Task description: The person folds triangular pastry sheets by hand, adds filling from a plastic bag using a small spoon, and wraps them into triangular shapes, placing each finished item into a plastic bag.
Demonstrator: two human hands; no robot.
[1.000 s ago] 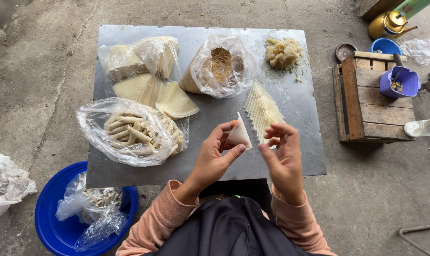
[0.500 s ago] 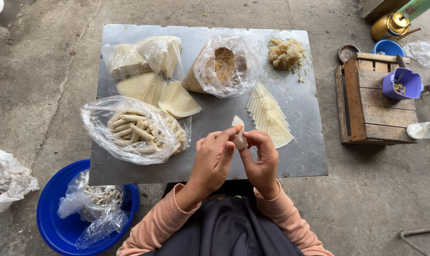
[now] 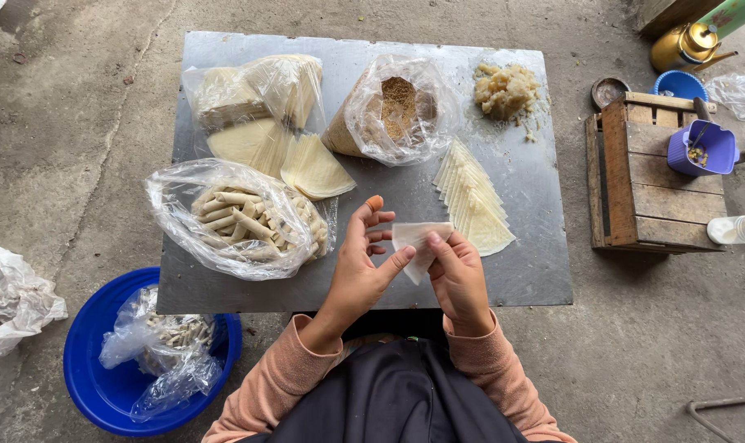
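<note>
Both my hands meet over the near edge of a grey metal sheet. My left hand and my right hand together pinch a small pale pastry wrapper, partly folded between the fingers. Just right of it lies a fanned row of triangular wrappers. A clear bag of finished rolls sits to the left of my left hand. Further back are a bag of brown crumbly filling and a heap of pale mash.
Bagged and loose stacks of wrappers lie at the sheet's back left. A blue basin with a bag of rolls sits on the floor at lower left. A wooden crate, a purple cup and a brass kettle stand to the right.
My hands have shifted slightly right and down. The wrapper, rolled tight half a second ago, now shows as a wider folded piece between my fingers.
</note>
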